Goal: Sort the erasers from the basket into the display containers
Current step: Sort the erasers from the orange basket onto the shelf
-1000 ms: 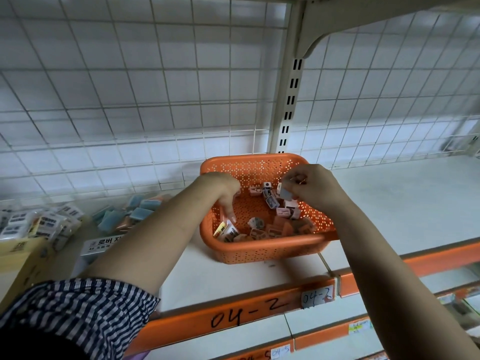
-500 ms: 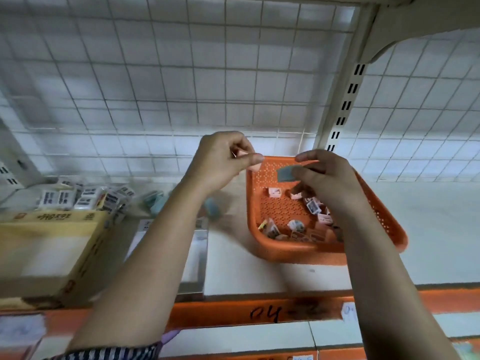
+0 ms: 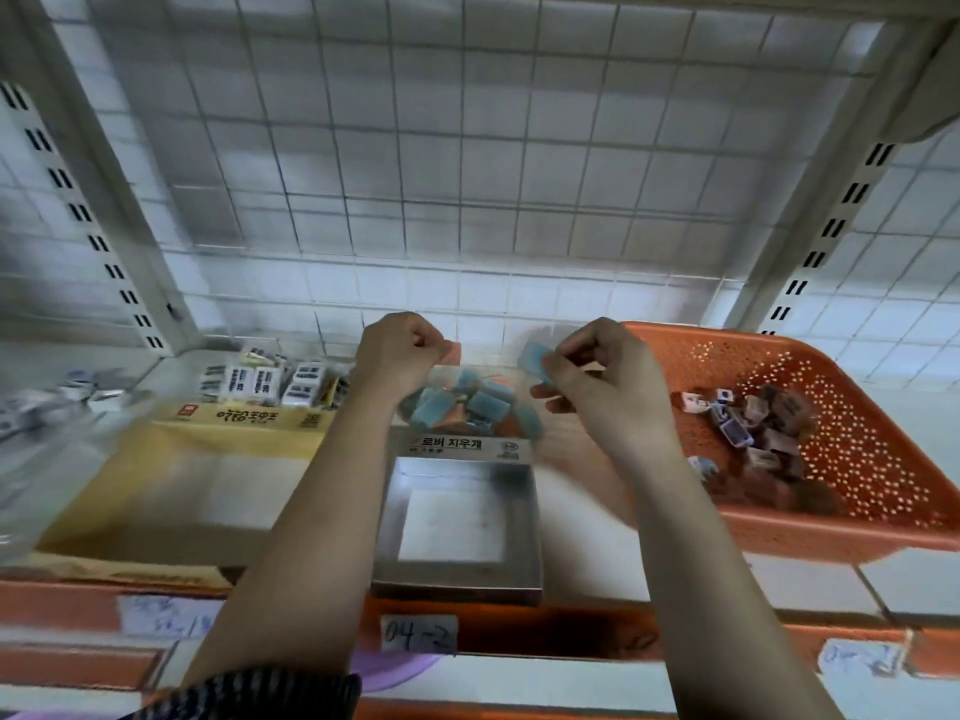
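Pinching a pale blue eraser [image 3: 534, 362] between the curled fingers [image 3: 563, 367] and thumb of the right hand [image 3: 608, 392], slab tilted, held in the air above the right side of the display container [image 3: 460, 446]. Curling the left hand [image 3: 397, 353] into a near fist, with a small orange eraser [image 3: 453, 352] gripped at the fingertips and mostly hidden, over the same container's rear left. Hands near each other, not touching.

Just under them, inside that container: a heap of blue and orange erasers [image 3: 462, 407], behind a front wall with a white Korean-print label. In front of the container, right against it: a shallow grey box [image 3: 457, 584], open on top, pale inside. To the left: a yellow carton [image 3: 223, 449], with white black-printed erasers [image 3: 265, 379] piled behind it.

To the right, beside the right forearm: the orange perforated basket [image 3: 841, 535], holding a cluster of small mixed erasers [image 3: 753, 428] in its left half.

Along the front: the orange shelf edge [image 3: 545, 631] with a handwritten tag [image 3: 418, 634] reading 04-2. Behind everything: a white wire grid [image 3: 467, 174]. At the lower left: a striped sleeve [image 3: 249, 693].
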`<state>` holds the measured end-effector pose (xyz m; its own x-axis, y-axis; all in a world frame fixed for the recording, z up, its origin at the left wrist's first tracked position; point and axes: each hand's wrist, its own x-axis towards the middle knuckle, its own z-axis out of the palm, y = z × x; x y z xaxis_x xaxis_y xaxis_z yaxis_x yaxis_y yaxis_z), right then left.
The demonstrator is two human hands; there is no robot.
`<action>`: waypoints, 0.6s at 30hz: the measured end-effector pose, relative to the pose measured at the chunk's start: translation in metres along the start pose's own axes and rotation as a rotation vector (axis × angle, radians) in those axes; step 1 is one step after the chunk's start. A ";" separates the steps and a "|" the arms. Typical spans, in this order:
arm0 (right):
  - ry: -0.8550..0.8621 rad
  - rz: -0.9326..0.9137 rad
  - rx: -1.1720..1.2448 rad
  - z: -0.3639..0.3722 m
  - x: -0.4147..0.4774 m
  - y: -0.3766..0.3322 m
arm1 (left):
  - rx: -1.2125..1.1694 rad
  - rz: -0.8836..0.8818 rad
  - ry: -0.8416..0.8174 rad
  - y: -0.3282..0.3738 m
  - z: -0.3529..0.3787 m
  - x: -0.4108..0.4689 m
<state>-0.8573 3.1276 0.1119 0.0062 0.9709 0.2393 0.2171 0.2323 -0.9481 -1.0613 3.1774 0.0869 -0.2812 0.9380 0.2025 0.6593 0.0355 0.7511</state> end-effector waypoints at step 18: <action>-0.065 0.039 -0.347 0.053 0.040 0.020 | 0.168 0.088 -0.167 -0.014 -0.033 0.015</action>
<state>-0.9040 3.1737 0.0913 -0.0385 0.9829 0.1803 0.5368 0.1725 -0.8259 -1.0978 3.1792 0.0996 -0.1077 0.9835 0.1452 0.7868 -0.0050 0.6172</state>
